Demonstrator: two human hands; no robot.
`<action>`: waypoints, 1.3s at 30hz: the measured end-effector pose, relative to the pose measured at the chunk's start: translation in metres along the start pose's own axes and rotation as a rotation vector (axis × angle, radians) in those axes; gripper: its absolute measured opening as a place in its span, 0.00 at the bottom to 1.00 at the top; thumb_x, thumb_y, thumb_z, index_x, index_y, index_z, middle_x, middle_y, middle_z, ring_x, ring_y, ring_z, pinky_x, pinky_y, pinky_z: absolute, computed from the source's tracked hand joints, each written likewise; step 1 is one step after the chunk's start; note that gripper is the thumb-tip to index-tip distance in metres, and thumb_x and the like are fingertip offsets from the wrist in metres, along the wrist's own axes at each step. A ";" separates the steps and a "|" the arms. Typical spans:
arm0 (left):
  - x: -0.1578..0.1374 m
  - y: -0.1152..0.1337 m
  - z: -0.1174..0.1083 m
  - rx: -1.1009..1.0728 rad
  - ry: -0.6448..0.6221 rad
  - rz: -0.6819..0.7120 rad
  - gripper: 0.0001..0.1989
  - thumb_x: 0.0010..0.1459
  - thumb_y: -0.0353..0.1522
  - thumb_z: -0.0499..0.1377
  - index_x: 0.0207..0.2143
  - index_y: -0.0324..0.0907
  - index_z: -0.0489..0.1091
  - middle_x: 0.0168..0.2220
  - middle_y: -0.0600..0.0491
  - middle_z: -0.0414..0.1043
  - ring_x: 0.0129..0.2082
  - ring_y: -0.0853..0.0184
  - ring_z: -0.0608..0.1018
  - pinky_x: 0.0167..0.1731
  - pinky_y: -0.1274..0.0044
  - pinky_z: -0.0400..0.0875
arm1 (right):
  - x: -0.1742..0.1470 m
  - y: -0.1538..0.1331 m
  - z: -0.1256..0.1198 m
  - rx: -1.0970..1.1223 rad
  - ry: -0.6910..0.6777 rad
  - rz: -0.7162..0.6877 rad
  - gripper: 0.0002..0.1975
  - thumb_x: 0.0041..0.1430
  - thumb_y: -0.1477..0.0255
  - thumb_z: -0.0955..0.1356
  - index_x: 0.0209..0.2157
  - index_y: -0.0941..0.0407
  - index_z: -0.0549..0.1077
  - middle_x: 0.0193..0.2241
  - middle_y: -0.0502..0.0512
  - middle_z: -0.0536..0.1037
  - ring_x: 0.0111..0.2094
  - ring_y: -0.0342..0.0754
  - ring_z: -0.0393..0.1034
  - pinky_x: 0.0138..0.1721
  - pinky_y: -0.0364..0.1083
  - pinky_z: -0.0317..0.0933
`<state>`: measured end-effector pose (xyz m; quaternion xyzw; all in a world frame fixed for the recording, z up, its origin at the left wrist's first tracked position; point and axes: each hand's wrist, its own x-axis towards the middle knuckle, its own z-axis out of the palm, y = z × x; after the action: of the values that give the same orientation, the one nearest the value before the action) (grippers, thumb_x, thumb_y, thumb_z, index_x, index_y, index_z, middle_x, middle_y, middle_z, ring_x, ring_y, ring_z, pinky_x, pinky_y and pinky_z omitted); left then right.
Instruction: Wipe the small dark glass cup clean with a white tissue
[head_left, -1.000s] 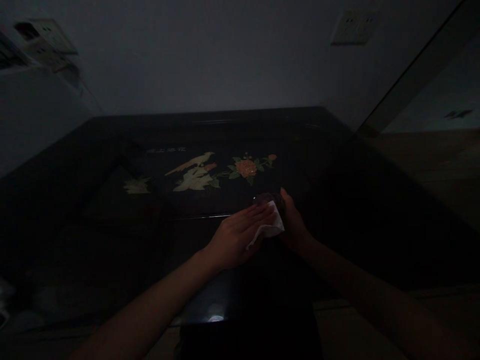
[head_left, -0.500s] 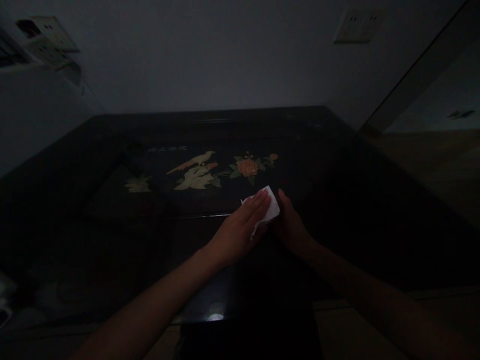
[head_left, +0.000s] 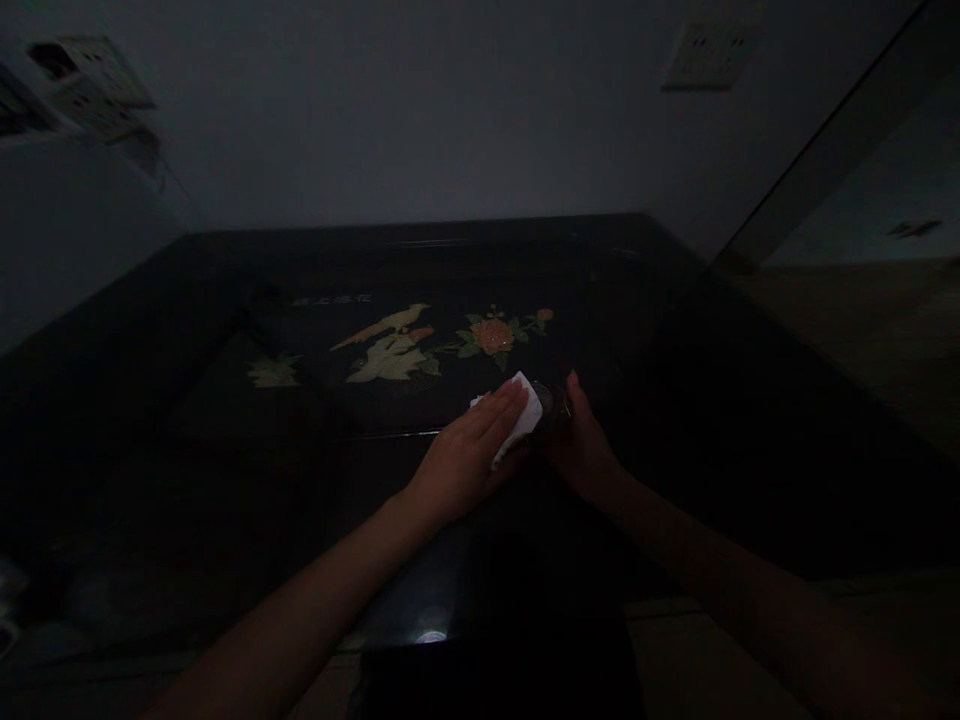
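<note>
My left hand is closed over a folded white tissue, its fingers lying along the top. The tissue touches or nearly touches a small clear object that looks like a glass. Around that glass my right hand is curled, thumb side up. Most of the glass is hidden by the tissue, the hands and the dark. Both hands are just above the near part of a glossy black table.
On the tabletop is an inlaid picture of a bird and an orange flower. A pale wall with a socket plate rises behind. More sockets are at upper left. The room is very dark.
My left hand and the tissue have shifted slightly left. The gap between the hands has widened, and part of the clear glass now shows between them.
</note>
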<state>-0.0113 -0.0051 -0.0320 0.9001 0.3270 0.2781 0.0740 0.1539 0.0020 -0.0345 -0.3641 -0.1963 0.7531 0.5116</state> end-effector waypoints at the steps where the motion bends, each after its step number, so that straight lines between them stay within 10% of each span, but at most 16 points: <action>1: 0.000 -0.001 0.000 0.006 0.006 0.000 0.27 0.64 0.33 0.53 0.64 0.38 0.52 0.64 0.38 0.58 0.64 0.60 0.61 0.60 0.64 0.63 | 0.000 0.000 -0.001 -0.002 0.008 0.005 0.24 0.58 0.48 0.61 0.34 0.52 0.78 0.31 0.52 0.82 0.45 0.52 0.75 0.47 0.51 0.65; 23: -0.007 0.000 -0.003 -0.109 0.076 0.233 0.23 0.65 0.30 0.49 0.62 0.38 0.58 0.60 0.41 0.65 0.61 0.64 0.67 0.59 0.68 0.66 | 0.004 -0.005 -0.005 -0.019 0.043 -0.047 0.20 0.54 0.51 0.65 0.27 0.52 0.76 0.27 0.53 0.82 0.41 0.54 0.76 0.46 0.51 0.67; 39: -0.002 0.004 -0.001 -0.141 -0.118 0.132 0.42 0.57 0.24 0.54 0.68 0.43 0.33 0.68 0.41 0.46 0.69 0.60 0.48 0.65 0.59 0.50 | 0.002 0.004 -0.003 -0.037 0.064 -0.032 0.16 0.50 0.53 0.69 0.29 0.52 0.75 0.29 0.51 0.81 0.45 0.55 0.74 0.46 0.51 0.67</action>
<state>-0.0104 -0.0096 -0.0308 0.9271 0.2418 0.2513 0.1376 0.1537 0.0016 -0.0397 -0.3942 -0.1993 0.7290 0.5229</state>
